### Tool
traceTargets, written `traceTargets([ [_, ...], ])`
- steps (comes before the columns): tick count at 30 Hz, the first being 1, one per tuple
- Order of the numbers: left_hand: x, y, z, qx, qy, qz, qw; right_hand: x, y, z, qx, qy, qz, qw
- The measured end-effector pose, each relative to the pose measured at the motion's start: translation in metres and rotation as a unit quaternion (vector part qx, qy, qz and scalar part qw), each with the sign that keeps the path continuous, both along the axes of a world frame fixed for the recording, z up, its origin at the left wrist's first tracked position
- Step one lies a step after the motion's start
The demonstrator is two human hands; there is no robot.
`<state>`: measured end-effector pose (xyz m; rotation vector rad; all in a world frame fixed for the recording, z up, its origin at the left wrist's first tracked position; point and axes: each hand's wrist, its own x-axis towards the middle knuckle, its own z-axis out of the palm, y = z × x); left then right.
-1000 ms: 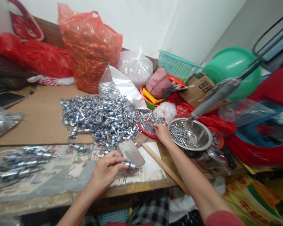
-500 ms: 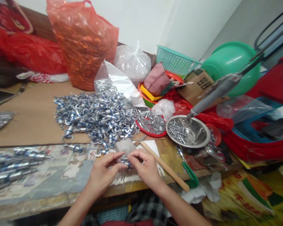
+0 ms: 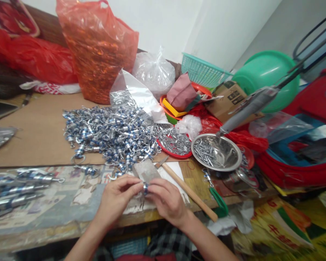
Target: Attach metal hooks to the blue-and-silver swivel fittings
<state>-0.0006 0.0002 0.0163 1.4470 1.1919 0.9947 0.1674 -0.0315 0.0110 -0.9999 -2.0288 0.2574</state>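
Note:
Between the fingertips of both hands is a small metal fitting (image 3: 145, 187) with a blue band, mostly covered by the fingers. My left hand (image 3: 118, 198) pinches it from the left with thumb and forefinger. From the other side my right hand (image 3: 168, 200) closes on it, fingers curled together. Just beyond the fingertips sits a grey metal block (image 3: 146, 169) on the bench. A large pile of silver hook anchors with blue bands (image 3: 111, 130) spreads behind it. Right of my hands lies a wooden-handled tool (image 3: 191, 193), slanting toward the bench edge.
A steel bowl (image 3: 235, 159) holds metal pins, beside a red dish (image 3: 179, 156) of small metal parts. More long anchors (image 3: 21, 190) lie at left. Over the bowl slants a grey lever handle (image 3: 237, 114). Behind stand an orange-red bag (image 3: 97, 54) and a green basin (image 3: 277, 72).
My right fingers have curled and shifted slightly lower, showing more of the blue-banded fitting and the metal block. My left hand has barely moved.

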Motion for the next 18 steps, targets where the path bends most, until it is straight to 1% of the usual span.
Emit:
traceTargets([
  [2,-0.001,0.001,0.002,0.013,0.028,-0.016,0.999,0.005,0.000,-0.003,0.069,-0.063,0.031,0.995],
  [4,-0.001,0.002,0.005,0.046,0.057,-0.030,0.997,0.008,0.002,-0.003,0.108,-0.087,0.040,0.990],
  [7,-0.001,0.003,0.008,0.094,0.076,-0.035,0.992,0.010,0.005,0.000,0.125,-0.087,0.036,0.988],
  [10,-0.002,0.003,0.008,0.099,0.064,-0.040,0.992,0.009,0.006,0.000,0.102,-0.065,0.029,0.992],
  [12,-0.003,0.001,0.007,0.063,0.049,-0.041,0.996,0.006,0.006,-0.001,0.074,-0.034,0.023,0.996],
  [14,-0.004,-0.001,0.005,0.001,0.018,-0.027,0.999,0.001,0.004,-0.001,0.043,0.018,0.011,0.999],
  [16,-0.003,-0.005,0.003,-0.065,-0.031,-0.011,0.997,-0.004,0.002,0.001,0.010,0.073,-0.006,0.997],
  [18,-0.002,-0.007,0.000,-0.110,-0.078,0.004,0.991,-0.008,0.000,0.007,-0.039,0.103,-0.022,0.994],
])
